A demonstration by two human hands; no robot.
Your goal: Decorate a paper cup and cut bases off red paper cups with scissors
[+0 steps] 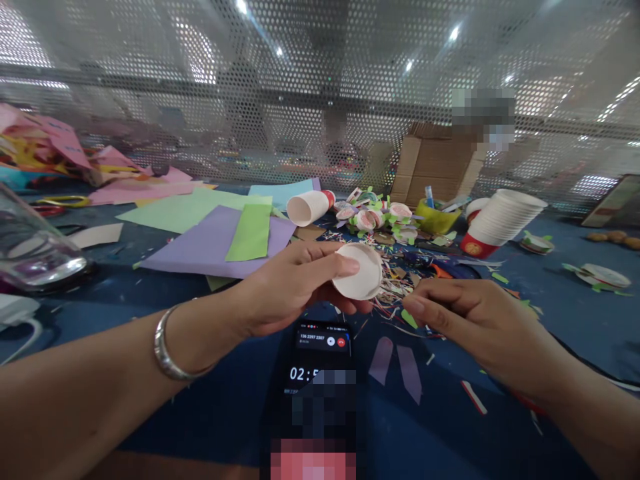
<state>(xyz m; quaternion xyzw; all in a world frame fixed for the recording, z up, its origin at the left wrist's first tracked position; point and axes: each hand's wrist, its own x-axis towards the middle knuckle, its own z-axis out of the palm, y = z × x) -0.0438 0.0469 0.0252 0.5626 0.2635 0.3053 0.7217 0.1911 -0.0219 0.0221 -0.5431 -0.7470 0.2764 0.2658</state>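
My left hand (295,283) grips the round white base cut from a paper cup (361,279), thumb on its face and fingers beneath. To its right, my right hand (465,317) is closed in a pinch, with a small green paper piece (409,319) at its fingertips. Below the hands lie two purple paper strips (381,360) on the dark blue table. Just beyond them spreads a heap of paper scraps (395,283). Behind that sits a pile of paper-cup turtles (370,217) with green paper legs.
A phone (320,353) showing a timer stands in front. Coloured paper sheets (210,240) and a tipped paper cup (307,208) lie left of centre. Stacked paper cups (505,220), a yellow container (437,219) and orange-handled scissors (445,270) are at right. A clear jug (35,247) stands at far left.
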